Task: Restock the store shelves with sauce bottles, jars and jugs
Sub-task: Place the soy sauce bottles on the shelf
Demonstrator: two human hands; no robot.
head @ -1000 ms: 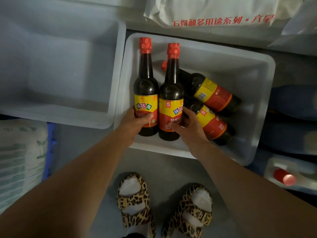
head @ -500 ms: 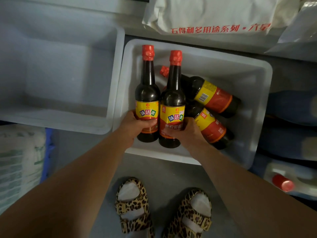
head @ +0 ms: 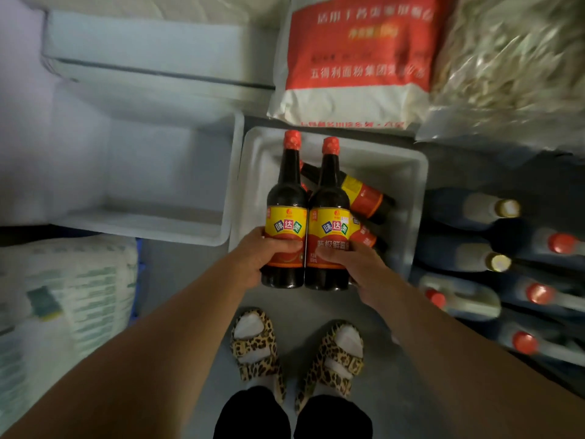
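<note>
Two dark sauce bottles stand side by side at the centre of the frame, touching, each with a red cap, a long thin neck and a yellow-and-red label. My left hand is wrapped round the lower part of the left bottle, thumb curled across the red band of its label. My right hand grips the right bottle the same way, fingers curled round its lower label from the right side. Both bottles point caps toward the top of the frame, above the near edge of a white tub. Inside that tub, just behind and to the right of the held pair, more bottles of the same kind lie on their sides. Another white tub sits to the left. At the upper right lies a red-and-white sack, and down the right edge are blurred bottles with red and gold caps. My leopard-print sandals are at the bottom centre
</note>
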